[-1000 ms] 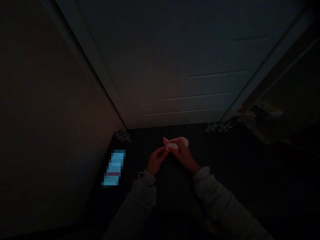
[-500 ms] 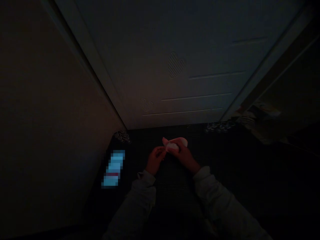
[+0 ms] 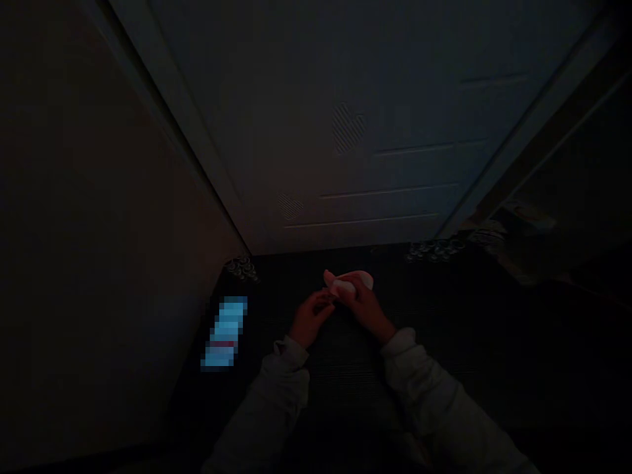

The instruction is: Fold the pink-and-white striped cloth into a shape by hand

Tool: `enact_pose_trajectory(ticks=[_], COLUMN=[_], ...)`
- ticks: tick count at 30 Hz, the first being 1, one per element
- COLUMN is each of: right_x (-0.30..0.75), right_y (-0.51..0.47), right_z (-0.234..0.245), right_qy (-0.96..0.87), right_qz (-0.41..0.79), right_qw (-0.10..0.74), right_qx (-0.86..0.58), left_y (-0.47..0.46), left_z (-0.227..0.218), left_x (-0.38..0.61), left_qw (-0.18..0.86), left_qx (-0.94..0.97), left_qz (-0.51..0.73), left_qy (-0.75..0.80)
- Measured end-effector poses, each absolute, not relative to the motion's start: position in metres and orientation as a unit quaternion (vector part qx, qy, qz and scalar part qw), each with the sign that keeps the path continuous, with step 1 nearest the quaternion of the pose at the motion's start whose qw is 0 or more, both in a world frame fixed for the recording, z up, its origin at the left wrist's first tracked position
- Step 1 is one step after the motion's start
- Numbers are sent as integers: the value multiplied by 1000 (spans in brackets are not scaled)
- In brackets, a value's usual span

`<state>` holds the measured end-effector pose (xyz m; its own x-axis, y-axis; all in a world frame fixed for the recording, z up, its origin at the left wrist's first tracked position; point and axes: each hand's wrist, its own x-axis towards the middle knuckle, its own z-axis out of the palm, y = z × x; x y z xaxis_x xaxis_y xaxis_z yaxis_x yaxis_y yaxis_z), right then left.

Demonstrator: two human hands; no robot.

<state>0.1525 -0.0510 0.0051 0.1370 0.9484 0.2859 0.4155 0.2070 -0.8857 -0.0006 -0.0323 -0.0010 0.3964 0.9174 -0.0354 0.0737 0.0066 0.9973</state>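
Observation:
In dim light, my right hand [image 3: 364, 307] is wrapped around a small pale pink and white rounded object [image 3: 344, 287]. Its kind is too dark to make out; a short pinkish tip sticks up at its left, and a rounded part shows behind my fingers. My left hand [image 3: 309, 319] is close by on the left, fingers curled and thumb stretched toward the object's left end. Something small may be between these fingertips, but it is too dark to name. Both hands are over a dark tabletop [image 3: 345, 375].
A lit phone [image 3: 224, 334], its screen blurred, lies at the left. Small shiny ring-like pieces [image 3: 241, 268] are clustered at the back left, and more ring-like pieces [image 3: 434, 250] at the back right. Behind the table stands a pale panel [image 3: 316, 158] with heart patterns.
My left thumb and fingers have shifted slightly right and spread a little from a tighter pinch. The pale object and my right hand have moved slightly right. The scene is darker.

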Motion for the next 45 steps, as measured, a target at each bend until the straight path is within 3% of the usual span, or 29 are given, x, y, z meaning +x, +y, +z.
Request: enact_pose_trajectory(ticks=[45], right_x=[155], right_y=[-50], right_z=[3], right_qy=[-627], right_qz=[282], right_qw=[475], right_qx=[-550], left_y=[-29], left_z=[-1], left_x=[-2], left_qw=[609], left_qx=[550], left_qz=[373], left_qy=[434])
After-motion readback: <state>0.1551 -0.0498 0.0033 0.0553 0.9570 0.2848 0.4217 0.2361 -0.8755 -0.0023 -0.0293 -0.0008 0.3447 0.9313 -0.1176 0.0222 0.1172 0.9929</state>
